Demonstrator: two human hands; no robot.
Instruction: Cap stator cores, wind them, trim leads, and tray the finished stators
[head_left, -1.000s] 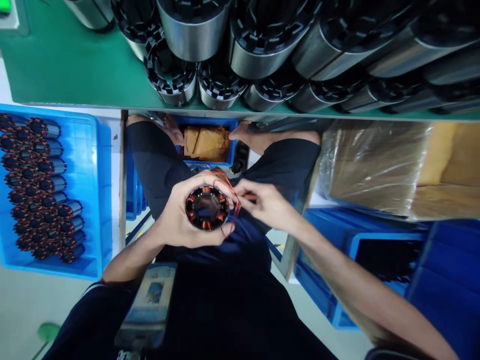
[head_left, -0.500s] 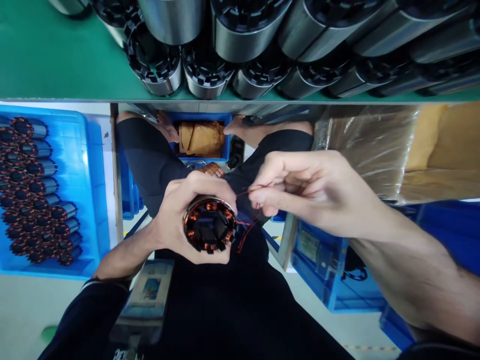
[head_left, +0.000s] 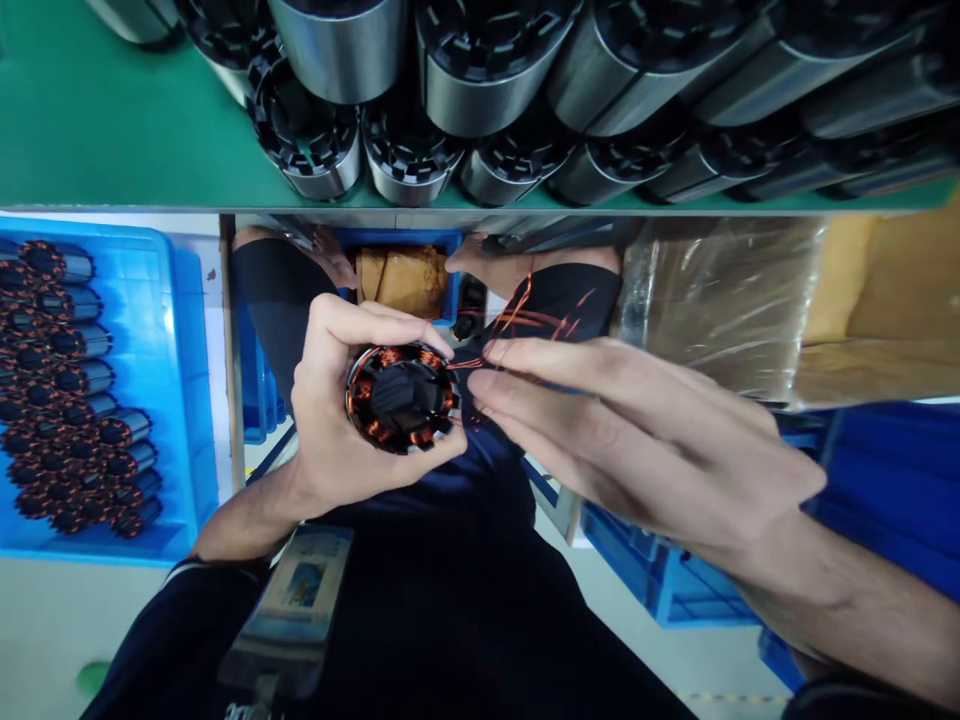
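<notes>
My left hand (head_left: 330, 400) is wrapped round a motor stator (head_left: 361, 395), a metal ring lined with copper windings and black insulator parts, its open end facing me. Thin reddish copper wires (head_left: 525, 318) run out from the stator's right side, and their loose ends fan upward. Close beside that edge, my right hand (head_left: 637, 430) has its fingertips pressed together on the wires. Part of the wires is hidden behind the right fingers.
Metal stator cores (head_left: 487, 95) stand in rows on the green bench (head_left: 90, 120) ahead. A blue tray (head_left: 184, 390) of wound stators lies left. Right are plastic-wrapped packs (head_left: 720, 300) and blue crates (head_left: 697, 590). Below the bench, a blue bin (head_left: 452, 285) holds brown material.
The stator in my left hand has shifted slightly up and left. My right hand has turned flatter and come close to the stator, and the wire ends now point upward.
</notes>
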